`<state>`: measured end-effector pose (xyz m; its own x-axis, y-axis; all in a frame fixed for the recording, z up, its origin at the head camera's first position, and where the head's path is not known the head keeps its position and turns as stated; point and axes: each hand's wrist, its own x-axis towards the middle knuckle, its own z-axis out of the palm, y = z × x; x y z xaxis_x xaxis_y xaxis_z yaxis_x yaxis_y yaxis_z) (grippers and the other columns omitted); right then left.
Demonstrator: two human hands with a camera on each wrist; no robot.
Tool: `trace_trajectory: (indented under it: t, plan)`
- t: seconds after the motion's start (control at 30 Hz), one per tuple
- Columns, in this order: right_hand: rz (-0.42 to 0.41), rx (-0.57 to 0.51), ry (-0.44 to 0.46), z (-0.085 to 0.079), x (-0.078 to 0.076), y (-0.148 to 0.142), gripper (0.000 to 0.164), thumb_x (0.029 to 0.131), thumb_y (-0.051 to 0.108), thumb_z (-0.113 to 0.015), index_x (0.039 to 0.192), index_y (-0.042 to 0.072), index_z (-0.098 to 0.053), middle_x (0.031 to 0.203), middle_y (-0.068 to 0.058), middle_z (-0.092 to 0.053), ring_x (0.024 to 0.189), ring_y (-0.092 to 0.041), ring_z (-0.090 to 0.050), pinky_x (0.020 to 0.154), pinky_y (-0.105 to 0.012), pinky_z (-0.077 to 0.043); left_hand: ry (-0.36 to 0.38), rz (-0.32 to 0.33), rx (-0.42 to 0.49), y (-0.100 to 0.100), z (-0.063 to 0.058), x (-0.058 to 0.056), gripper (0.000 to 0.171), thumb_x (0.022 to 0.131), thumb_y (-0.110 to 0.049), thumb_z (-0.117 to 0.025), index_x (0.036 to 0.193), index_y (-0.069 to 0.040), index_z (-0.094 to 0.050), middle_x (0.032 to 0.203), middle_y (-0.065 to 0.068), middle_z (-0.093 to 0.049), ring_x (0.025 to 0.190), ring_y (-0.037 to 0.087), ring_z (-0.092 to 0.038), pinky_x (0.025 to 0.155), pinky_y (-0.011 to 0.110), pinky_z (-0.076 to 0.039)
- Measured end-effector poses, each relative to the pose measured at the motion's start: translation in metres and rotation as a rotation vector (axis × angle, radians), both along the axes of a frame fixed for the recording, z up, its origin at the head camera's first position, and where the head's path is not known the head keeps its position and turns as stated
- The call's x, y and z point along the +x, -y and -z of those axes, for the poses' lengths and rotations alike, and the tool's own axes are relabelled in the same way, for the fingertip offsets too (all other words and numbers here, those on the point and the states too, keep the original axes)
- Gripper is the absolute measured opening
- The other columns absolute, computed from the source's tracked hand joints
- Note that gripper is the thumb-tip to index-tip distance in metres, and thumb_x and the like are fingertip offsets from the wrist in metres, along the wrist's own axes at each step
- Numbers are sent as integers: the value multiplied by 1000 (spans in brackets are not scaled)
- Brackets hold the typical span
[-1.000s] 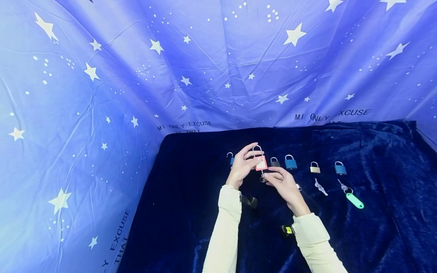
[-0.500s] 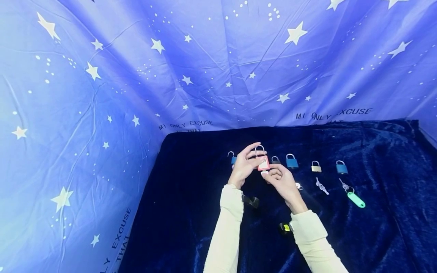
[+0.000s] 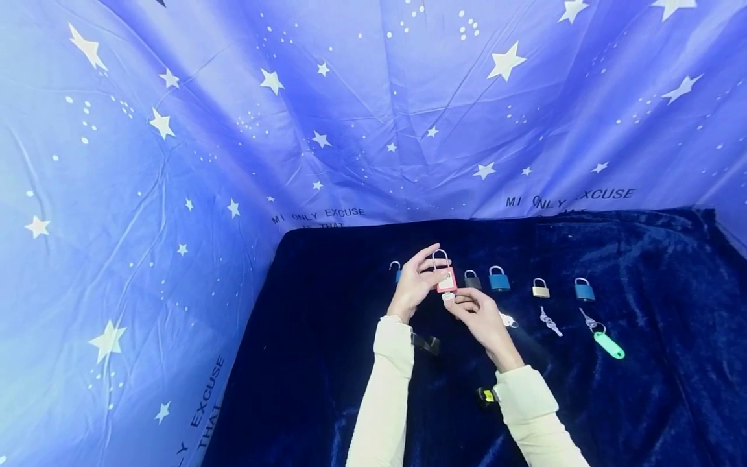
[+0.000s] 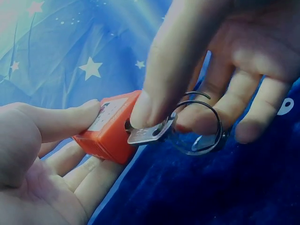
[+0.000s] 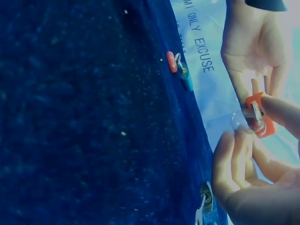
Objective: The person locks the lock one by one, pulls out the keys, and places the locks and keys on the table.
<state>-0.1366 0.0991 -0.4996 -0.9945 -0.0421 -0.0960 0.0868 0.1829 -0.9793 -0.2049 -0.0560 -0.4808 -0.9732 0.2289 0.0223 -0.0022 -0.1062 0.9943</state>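
Observation:
My left hand [image 3: 412, 285] holds a red padlock [image 3: 446, 280] with a white label, its long metal shackle pointing up. The thumb lies on the label, as the left wrist view shows. A key [image 4: 145, 134] stands in the keyhole at the bottom of the lock, and its blade is hidden inside. My right hand [image 3: 481, 318] pinches the flat key head between thumb and fingers. From this key hangs a split ring [image 4: 220, 123], with another metal piece on it partly behind the fingers.
Behind the hands lie a blue padlock [image 3: 399, 275], a dark padlock [image 3: 472, 280] and another blue padlock [image 3: 499, 280]. Rightward are a brass padlock [image 3: 541, 291], a third blue padlock [image 3: 584, 292], keys [image 3: 550, 322] and a green key tag [image 3: 609, 345] on dark blue velvet.
The key head, seen edge-on a second ago, now shows its broad side in the head view. My right fingers have shifted around it. The left hand keeps its hold on the padlock.

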Motion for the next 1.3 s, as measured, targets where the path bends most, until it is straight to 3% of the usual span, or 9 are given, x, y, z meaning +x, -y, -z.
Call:
trace_trajectory:
  t: [0.17,0.37,0.7,0.83,1.07,1.3]
  plan:
    - [4,91,-19,3,3,3,35,94,24,-69,118,-1,-67,107,-17,-71,89,-15,-66,75,-20,-51,-6,-11,-11,2,-2,0,59,90,3,-67,142,-20,-53,119,15,-70,94,17,-71,77,30,-59]
    - [-9,82,-42,6,3,6,28,96,22,-66,110,-2,-71,98,-16,-74,84,-24,-68,71,-23,-54,6,-25,-24,4,-3,-2,57,90,0,-69,141,-21,-55,119,14,-71,92,17,-72,78,30,-59]
    - [25,122,-50,6,4,9,28,96,23,-68,107,-1,-73,94,-14,-76,76,-21,-67,67,-24,-53,31,-83,4,3,1,-1,58,87,2,-71,139,-18,-56,115,12,-73,79,9,-69,69,23,-56]
    - [27,148,-37,6,4,9,25,96,22,-67,106,0,-74,92,-13,-75,73,-20,-65,66,-25,-52,25,-92,-10,1,4,-2,58,87,1,-72,141,-10,-54,114,11,-73,78,9,-69,70,21,-54]
    - [29,147,2,5,5,8,25,97,20,-66,109,-1,-73,96,-14,-75,75,-20,-67,68,-25,-53,27,-96,-1,-3,6,-3,60,86,5,-71,142,-3,-51,115,16,-72,83,13,-72,78,34,-59]
    - [39,130,26,2,5,5,26,97,18,-65,110,-4,-71,98,-16,-75,74,-20,-68,69,-26,-54,29,-105,-6,-6,6,-2,59,87,2,-72,142,-4,-51,115,14,-72,81,14,-71,70,21,-55]
